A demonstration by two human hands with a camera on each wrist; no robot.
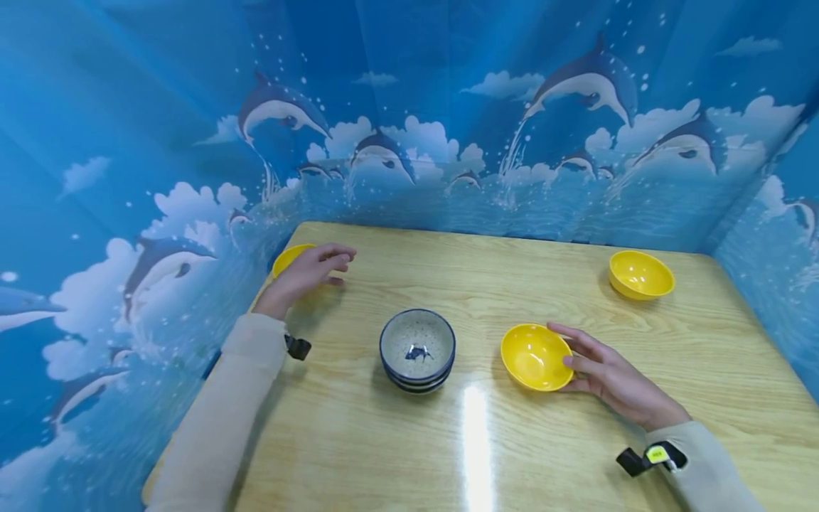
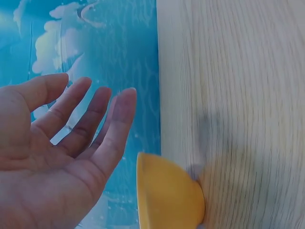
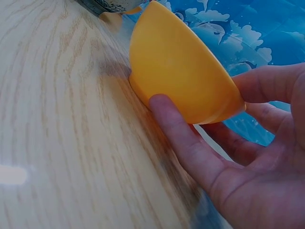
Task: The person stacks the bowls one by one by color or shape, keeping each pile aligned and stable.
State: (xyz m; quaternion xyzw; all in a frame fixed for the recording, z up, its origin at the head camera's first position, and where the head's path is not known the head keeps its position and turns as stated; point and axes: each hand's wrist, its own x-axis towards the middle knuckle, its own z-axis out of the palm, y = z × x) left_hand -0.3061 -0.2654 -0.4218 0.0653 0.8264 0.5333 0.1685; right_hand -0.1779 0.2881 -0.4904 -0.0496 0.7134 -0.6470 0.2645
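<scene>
My right hand (image 1: 617,384) grips the right side of a yellow bowl (image 1: 534,358), thumb at the rim and fingers against the outer wall. In the right wrist view the same bowl (image 3: 178,67) shows its smooth outside, close over the wood. At the far left, my left hand (image 1: 310,274) hovers with its fingers spread and loosely bent, holding nothing. A second yellow bowl (image 1: 289,257) sits behind it at the table's left edge, partly hidden by the hand; the left wrist view shows this bowl (image 2: 169,193) beside the fingers.
Between the hands stands a stack of speckled grey bowls (image 1: 417,348) with dark blue rims. Another yellow bowl (image 1: 641,275) is at the back right of the wooden table (image 1: 397,455). A dolphin-printed blue curtain (image 1: 422,85) borders the table at the back and sides.
</scene>
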